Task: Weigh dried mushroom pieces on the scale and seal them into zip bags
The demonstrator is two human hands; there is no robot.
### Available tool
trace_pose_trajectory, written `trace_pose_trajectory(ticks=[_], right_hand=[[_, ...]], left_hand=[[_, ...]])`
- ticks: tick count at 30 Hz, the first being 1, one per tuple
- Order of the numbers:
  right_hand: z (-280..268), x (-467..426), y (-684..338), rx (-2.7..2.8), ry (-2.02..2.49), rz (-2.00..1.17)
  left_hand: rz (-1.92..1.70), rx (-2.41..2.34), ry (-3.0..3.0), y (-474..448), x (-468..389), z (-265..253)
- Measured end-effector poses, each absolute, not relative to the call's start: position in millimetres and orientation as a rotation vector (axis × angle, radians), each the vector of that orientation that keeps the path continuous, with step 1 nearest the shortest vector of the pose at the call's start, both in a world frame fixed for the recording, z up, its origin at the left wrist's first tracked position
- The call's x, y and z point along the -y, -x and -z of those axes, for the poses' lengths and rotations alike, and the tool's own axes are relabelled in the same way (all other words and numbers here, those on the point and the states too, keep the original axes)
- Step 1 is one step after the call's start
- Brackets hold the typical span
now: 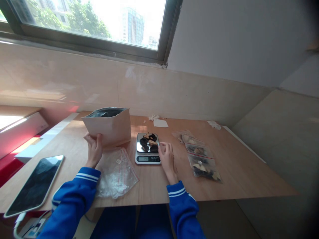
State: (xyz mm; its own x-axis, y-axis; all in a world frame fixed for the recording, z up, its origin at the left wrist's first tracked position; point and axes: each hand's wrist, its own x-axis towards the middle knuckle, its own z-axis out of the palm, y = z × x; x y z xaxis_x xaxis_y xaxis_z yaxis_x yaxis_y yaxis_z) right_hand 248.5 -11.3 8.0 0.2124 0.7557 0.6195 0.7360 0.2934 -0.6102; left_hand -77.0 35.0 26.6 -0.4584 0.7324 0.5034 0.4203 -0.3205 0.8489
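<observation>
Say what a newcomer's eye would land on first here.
Probably the open brown bag, upright left of centre, with the left hand at its lower left. Next, the digital scale mid-table, bearing dark and tan pieces, the right hand by its right edge. Then the bright window above, at upper left.

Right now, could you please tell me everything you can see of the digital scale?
The digital scale lies flat on the wooden table, its front toward the person. It has a white body and a square, shiny, metal-looking plate bearing dark and tan dried-looking pieces. Its dark front panel has a grey display and small buttons; the reading is too small to make out. The right hand is at its right edge; whether they touch is unclear.
</observation>
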Motion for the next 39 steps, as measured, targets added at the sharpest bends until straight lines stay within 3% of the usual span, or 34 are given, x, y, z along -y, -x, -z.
trace_pose_trajectory(ticks=[7, 20, 39], right_hand=[[6.7, 18.9, -271.6, 1.393, 1.555, 0.104], [18.5, 18.6, -274.8, 1.379, 1.749, 0.163], [8.0, 26.7, -260.5, 1.613, 1.523, -0.097]], left_hand=[[-1.732, -1.723, -1.365, 82.5, -37.4, 10.9], [-1.754, -1.729, -1.345, 87.7, -39.8, 17.2], [-1.768, -1.694, -1.328, 91.3, -41.6, 22.9]])
